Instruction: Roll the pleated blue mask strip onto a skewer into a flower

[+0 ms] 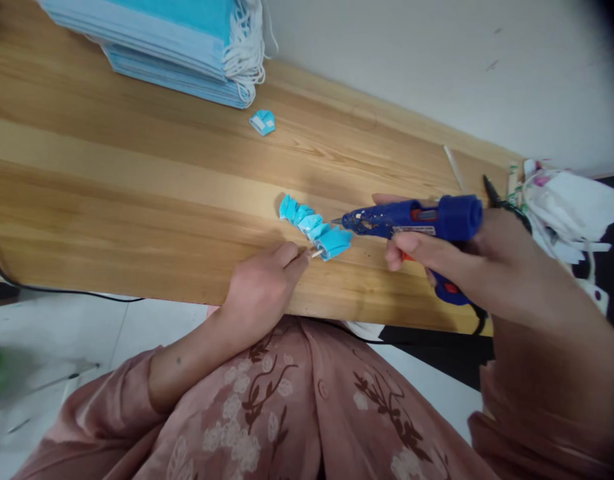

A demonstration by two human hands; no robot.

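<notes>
My left hand point(267, 280) pinches the end of a thin wooden stick point(317, 253). Along the stick runs a row of ruffled light-blue pieces point(314, 228), which look like folded mask fabric. In my right hand point(457, 267) is a blue hot glue gun point(411, 221), my fingers wrapped round its handle and near its orange trigger. Its metal nozzle points left, close to the ruffled pieces; whether it touches them I cannot tell. One small folded blue piece point(263, 123) with white patches lies farther back on the wooden table point(137, 167).
A stack of blue face masks point(177, 50) with white ear loops stands at the back left. A glue stick point(454, 167), a dark-handled tool point(493, 192) and a pile of white scraps point(577, 207) lie at the right. A black cable point(77, 291) hangs along the front edge.
</notes>
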